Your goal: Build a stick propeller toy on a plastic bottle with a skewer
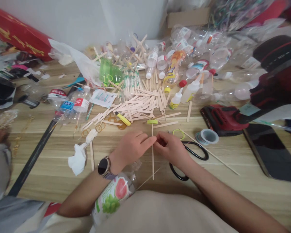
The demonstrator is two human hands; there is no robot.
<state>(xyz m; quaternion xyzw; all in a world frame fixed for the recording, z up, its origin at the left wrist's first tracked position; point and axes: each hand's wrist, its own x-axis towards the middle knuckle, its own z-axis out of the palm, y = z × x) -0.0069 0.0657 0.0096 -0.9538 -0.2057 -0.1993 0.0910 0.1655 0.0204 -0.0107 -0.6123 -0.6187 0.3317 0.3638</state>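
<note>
Both of my hands meet over a thin wooden stick (153,165) that points away from me. A yellow-green bottle cap (152,122) sits at its far end. My left hand (133,147), with a watch on the wrist, is closed on the stick, its fingertips crossing over it. Just right of the stick, my right hand (172,149) is pinched, its fingertips against those of my left; what they pinch is hidden. Black-handled scissors (196,150) lie partly under my right forearm. A plastic bottle with a fruit label (113,197) lies beneath my left forearm.
Flat wooden sticks (140,106) pile up ahead, near a yellow cutter (123,119) and a glue bottle (176,99). Empty plastic bottles (196,68) crowd the back. On the right are a tape roll (210,136), a red-black power tool (225,119) and a phone (274,152). Another person's sleeve (0,171) shows at left.
</note>
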